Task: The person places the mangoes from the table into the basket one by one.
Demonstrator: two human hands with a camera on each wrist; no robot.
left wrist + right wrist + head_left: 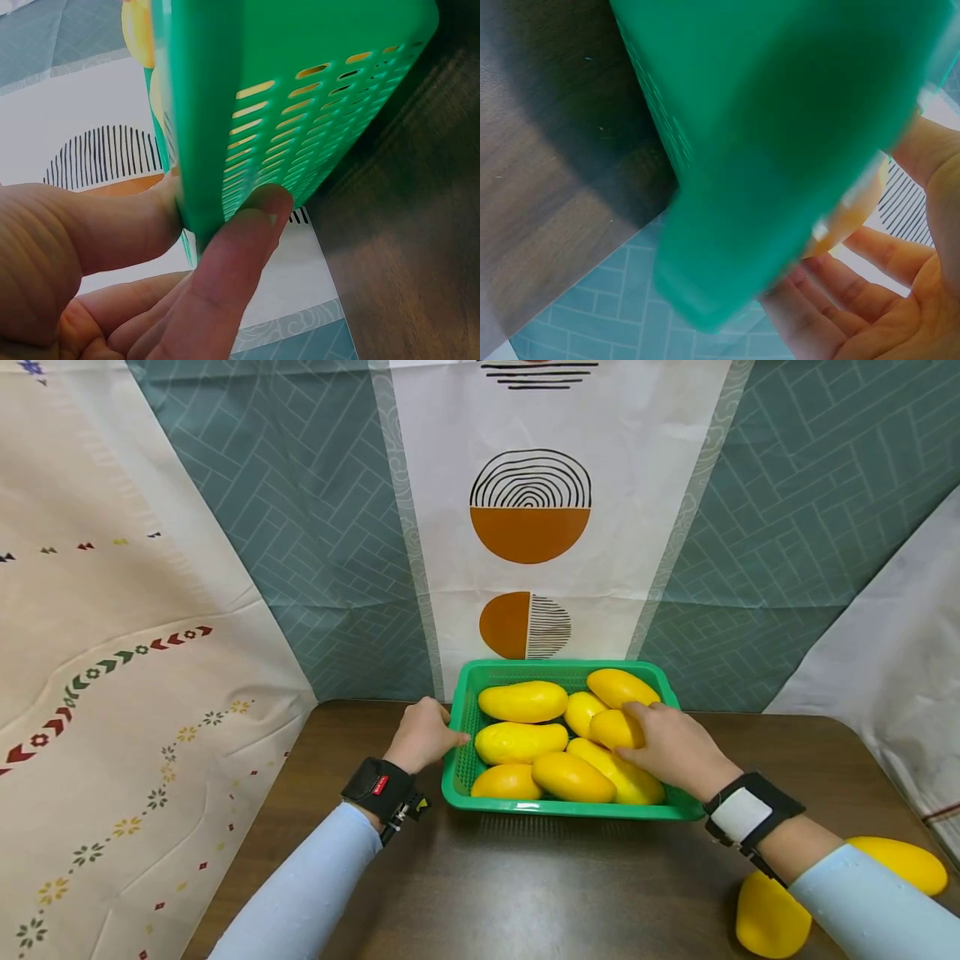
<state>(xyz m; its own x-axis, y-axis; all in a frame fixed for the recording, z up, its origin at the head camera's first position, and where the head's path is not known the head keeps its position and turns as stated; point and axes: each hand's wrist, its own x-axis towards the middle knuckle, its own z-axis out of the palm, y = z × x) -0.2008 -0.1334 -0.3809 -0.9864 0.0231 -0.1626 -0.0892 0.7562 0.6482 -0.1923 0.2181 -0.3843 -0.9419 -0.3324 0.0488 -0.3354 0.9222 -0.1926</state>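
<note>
A basket (pixel 558 808) sits on the table (pixel 487 893), toward its far edge, just before the hanging backdrop (pixel 530 527). Mangoes (pixel 522 702) lie in the basket, packed touching one another. The left hand (pixel 423 733) is at the basket's left wall, touching it; the right hand (pixel 671 745) is over the basket's right side — on one mango (pixel 611 728) of the pile. Two more mangoes (pixel 768 917) lie on the table to the right, nearer the person, partly behind the right forearm.
</note>
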